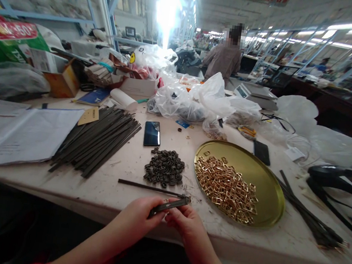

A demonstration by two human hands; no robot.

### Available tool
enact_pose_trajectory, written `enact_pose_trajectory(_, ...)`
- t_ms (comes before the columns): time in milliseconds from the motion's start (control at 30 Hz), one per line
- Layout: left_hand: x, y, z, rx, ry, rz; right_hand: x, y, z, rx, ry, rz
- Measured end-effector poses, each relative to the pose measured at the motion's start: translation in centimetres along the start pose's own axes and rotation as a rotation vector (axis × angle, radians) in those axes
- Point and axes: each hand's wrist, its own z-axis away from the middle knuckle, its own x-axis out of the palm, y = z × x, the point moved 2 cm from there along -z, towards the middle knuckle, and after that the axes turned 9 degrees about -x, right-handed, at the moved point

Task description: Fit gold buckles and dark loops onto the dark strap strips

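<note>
At the table's front edge, a dark narrow strap is held between my two hands. My left hand is closed around its folded part, fingers wrapped. My right hand pinches it close to the end, where a small gold-coloured buckle partly shows. A long thin dark strip runs leftward over the table from behind my fingers; whether it belongs to the held strap is hard to make out. Just beyond lies a heap of small dark loops. To the right, gold rectangular buckles lie piled on a round gold tray.
A bundle of dark straps lies left, beside papers. A phone sits behind the loops. Straps with buckles lie right of the tray. Plastic bags fill the back; a person stands beyond.
</note>
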Motion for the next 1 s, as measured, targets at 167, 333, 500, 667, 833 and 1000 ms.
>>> enact_pose_trajectory(167,-0.5,-0.1,0.5,0.014,-0.070,0.040,0.3,0.2,0.2,0.001,0.006,0.008)
enact_pose_trajectory(333,-1.4,-1.0,0.3,-0.061,0.077,0.049,0.4,-0.3,0.6,0.029,0.045,0.015)
enact_pose_trajectory(500,-1.0,-1.7,-0.2,-0.058,-0.012,0.067,0.8,-0.4,0.9,-0.012,-0.040,0.097)
enact_pose_trajectory(667,-0.1,-1.8,-0.6,-0.088,-0.042,0.011,0.7,0.8,0.7,-0.114,-0.062,0.174)
enact_pose_trajectory(833,-1.8,-0.8,-0.5,-0.064,-0.075,0.051,-0.1,0.1,0.4,-0.197,0.026,0.205)
enact_pose_trajectory(1000,-3.7,-1.2,0.4,-0.048,-0.050,-0.033,-0.1,-1.7,0.7,-0.065,0.139,-0.111)
